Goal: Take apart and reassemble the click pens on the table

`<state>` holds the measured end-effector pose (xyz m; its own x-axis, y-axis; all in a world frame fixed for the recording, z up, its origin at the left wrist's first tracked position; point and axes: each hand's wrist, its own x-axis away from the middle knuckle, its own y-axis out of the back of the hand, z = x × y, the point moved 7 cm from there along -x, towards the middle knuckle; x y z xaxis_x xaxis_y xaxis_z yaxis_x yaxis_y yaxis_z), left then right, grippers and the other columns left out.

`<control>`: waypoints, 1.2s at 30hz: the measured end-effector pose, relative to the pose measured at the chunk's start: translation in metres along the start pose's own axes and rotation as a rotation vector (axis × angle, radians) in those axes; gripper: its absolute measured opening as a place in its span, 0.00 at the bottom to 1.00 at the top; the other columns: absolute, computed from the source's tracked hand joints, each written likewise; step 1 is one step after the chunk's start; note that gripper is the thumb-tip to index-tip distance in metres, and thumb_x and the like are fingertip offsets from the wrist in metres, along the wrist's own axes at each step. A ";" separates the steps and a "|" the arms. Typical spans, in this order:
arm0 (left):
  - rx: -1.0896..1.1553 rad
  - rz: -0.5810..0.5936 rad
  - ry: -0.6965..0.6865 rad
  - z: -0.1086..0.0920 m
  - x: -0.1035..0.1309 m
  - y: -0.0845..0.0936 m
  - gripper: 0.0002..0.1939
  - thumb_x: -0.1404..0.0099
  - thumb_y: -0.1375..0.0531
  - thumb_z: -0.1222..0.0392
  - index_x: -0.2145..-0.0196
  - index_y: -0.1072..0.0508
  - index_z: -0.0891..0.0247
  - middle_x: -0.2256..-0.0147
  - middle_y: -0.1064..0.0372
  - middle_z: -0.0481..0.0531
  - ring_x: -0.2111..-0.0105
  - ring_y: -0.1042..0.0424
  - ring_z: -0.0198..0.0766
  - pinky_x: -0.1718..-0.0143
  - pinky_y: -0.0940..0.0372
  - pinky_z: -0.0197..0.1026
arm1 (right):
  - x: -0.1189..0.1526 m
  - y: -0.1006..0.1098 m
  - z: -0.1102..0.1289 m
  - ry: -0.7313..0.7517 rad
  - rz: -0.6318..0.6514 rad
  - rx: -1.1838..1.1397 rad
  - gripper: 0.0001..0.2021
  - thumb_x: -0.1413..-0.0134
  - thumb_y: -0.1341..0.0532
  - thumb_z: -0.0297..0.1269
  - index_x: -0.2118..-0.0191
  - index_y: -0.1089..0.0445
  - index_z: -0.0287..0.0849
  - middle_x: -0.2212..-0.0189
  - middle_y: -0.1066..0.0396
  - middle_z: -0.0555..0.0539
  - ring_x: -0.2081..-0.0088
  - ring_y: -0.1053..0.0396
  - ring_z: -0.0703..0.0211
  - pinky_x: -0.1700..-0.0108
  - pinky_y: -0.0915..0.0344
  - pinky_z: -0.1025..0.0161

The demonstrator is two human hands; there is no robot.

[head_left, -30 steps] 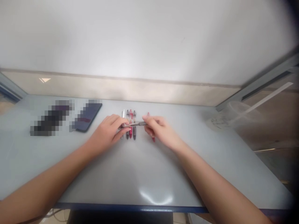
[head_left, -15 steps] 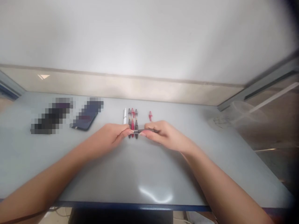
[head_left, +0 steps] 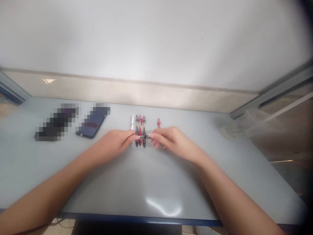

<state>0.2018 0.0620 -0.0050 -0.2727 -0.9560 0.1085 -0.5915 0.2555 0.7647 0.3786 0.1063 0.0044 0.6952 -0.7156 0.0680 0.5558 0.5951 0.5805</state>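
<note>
A dark-and-clear pen [head_left: 144,137] is held crosswise between my two hands, above the table. My left hand [head_left: 121,141] pinches its left end between thumb and fingers. With thumb and fingertips, my right hand [head_left: 172,140] grips the other end; its other fingers are curled below. Behind and under the held pen lies a row of pens: a white pen [head_left: 132,122], a dark pen [head_left: 137,121], a red pen [head_left: 140,120] and another dark pen [head_left: 144,121]. Another red pen [head_left: 158,122] lies apart to the right, partly covered by my right hand.
To the left on the grey table [head_left: 137,182] lie a dark blue phone [head_left: 91,125] and a blurred-out dark object [head_left: 57,124]. A transparent plastic item [head_left: 234,130] rests near the right edge. A pale wall panel [head_left: 151,93] borders the back.
My right hand's hold has shifted: earlier its thumb lay along the dark barrel, and now its fingertips pinch the pen nearer its middle. The left hand stays nearly the same.
</note>
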 end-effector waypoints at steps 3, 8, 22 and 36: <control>-0.014 -0.013 0.004 0.002 -0.001 0.000 0.23 0.23 0.55 0.43 0.72 0.43 0.58 0.76 0.39 0.45 0.75 0.39 0.38 0.71 0.48 0.40 | 0.000 0.004 0.003 0.040 -0.055 -0.015 0.15 0.36 0.36 0.51 0.58 0.29 0.44 0.64 0.26 0.48 0.68 0.34 0.60 0.65 0.38 0.62; -0.001 -0.016 0.006 0.002 -0.001 0.000 0.23 0.23 0.55 0.44 0.72 0.42 0.58 0.76 0.39 0.45 0.75 0.39 0.38 0.72 0.47 0.40 | -0.001 0.004 -0.007 -0.031 -0.046 -0.065 0.22 0.30 0.43 0.55 0.70 0.36 0.43 0.75 0.35 0.52 0.74 0.37 0.63 0.68 0.40 0.63; -0.004 -0.066 0.000 0.005 0.001 0.005 0.15 0.22 0.53 0.44 0.59 0.36 0.56 0.74 0.36 0.43 0.76 0.36 0.39 0.71 0.45 0.39 | -0.004 0.009 -0.010 0.016 -0.226 -0.338 0.14 0.37 0.33 0.50 0.63 0.28 0.44 0.73 0.33 0.53 0.78 0.42 0.67 0.76 0.42 0.65; 0.028 -0.076 -0.107 0.008 -0.005 0.007 0.20 0.22 0.51 0.44 0.56 0.24 0.58 0.68 0.28 0.47 0.72 0.33 0.38 0.68 0.41 0.40 | -0.003 0.028 -0.026 0.066 -0.610 -0.550 0.12 0.39 0.33 0.46 0.55 0.27 0.47 0.72 0.35 0.53 0.69 0.33 0.60 0.60 0.33 0.59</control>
<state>0.1930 0.0699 -0.0053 -0.3052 -0.9521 -0.0186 -0.6343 0.1886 0.7497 0.4041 0.1348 -0.0008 0.2143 -0.9584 -0.1884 0.9765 0.2147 0.0185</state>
